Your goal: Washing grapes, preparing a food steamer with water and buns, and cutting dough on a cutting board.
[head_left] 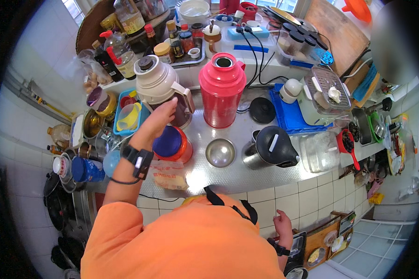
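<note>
My left hand (163,115) is stretched over the steel counter, fingers together, in front of the beige vacuum flask (155,78) near its handle; whether it touches the flask cannot be told. Just below it stands a jar with a blue lid (168,141). A red vacuum flask (222,94), its mouth uncovered, stands to the right. Nearer the front edge are a small steel bowl (220,153) and an electric kettle (270,148) with its black lid closed. My right hand (282,223) hangs low beside my body, holding nothing visible, fingers partly bent.
A blue basket (127,130) and several pots crowd the left side. Behind are sauce bottles (125,62) and a white teapot (212,38). To the right lie a black round lid (262,110), a food steamer (317,101) on a blue tray, a clear plastic container (317,151) and a red scoop (347,144).
</note>
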A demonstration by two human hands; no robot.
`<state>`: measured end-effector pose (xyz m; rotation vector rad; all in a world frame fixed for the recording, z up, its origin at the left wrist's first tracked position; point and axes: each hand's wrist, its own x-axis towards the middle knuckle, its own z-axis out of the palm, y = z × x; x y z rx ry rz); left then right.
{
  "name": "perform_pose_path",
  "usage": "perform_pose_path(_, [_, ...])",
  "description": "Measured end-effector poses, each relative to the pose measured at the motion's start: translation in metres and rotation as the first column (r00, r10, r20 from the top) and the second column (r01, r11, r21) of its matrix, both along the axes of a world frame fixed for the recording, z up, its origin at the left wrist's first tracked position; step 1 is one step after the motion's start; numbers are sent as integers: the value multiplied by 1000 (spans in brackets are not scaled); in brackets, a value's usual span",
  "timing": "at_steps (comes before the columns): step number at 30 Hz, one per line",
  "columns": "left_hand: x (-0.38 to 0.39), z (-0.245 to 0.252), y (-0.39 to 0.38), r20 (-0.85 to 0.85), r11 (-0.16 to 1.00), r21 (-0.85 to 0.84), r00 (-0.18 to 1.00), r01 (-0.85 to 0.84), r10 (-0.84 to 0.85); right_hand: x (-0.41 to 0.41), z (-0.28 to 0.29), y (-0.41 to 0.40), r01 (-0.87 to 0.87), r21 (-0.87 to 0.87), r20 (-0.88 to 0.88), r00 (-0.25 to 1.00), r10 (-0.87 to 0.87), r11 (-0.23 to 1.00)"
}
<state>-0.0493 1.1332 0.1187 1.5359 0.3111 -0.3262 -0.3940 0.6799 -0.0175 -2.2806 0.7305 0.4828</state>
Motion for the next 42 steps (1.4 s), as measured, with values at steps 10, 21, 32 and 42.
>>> perform_pose_path(10, [50,-47,-57,155,817,-478,885,-321,438,30,15,-21,-77,-3,-35,996,77,997])
perform_pose_path(21, [26,-28,-45,231,951,-128,924,-280,303,75,22,-69,-217,-69,-67,975,212,974])
perform_pose_path(32, [36,116,-122,596,498,782,683,-375,-422,109,14,-93,-234,15,-20,972,234,972])
perform_pose_path(42, [104,111,-149,104,-84,978,792,-192,-602,87,1,-109,-151,-32,-7,989,150,988])
